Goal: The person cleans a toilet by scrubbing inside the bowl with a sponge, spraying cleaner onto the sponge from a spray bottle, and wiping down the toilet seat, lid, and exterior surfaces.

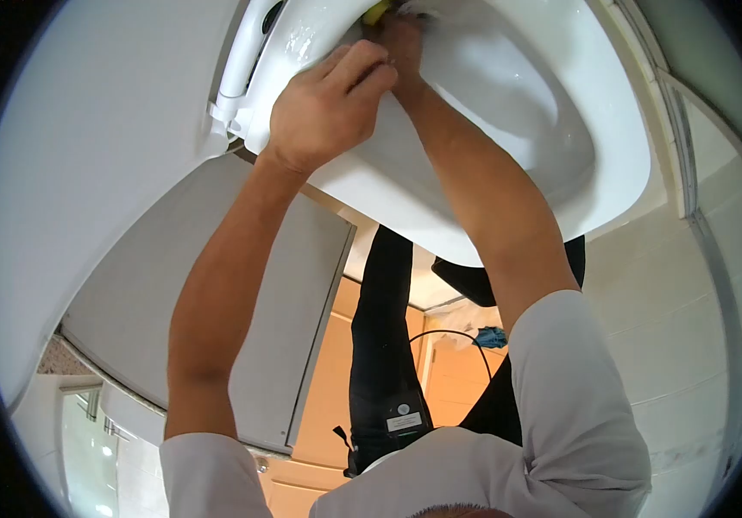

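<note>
My left hand (pixel 328 110) is over the near-left rim of a white, glossy oval basin (pixel 621 138). Its fingers are curled closed, and whatever may be in them is hidden. Farther in, my right hand (pixel 399 45) reaches down inside the bowl, partly covered by the left one and slightly blurred. At its fingers shows a bit of a yellow sponge-like thing (pixel 377 12), cut by the top edge of the view; the right hand seems closed on it. Wet-looking highlights lie on the basin's left rim.
A white rounded bar (pixel 246 52) with a bracket runs along the basin's left side. Below it is a grey panel (pixel 190 285). A tiled wall (pixel 682 354) stands on the right. My black-clad legs (pixel 381 328) and a dark cable (pixel 453 332) show beneath.
</note>
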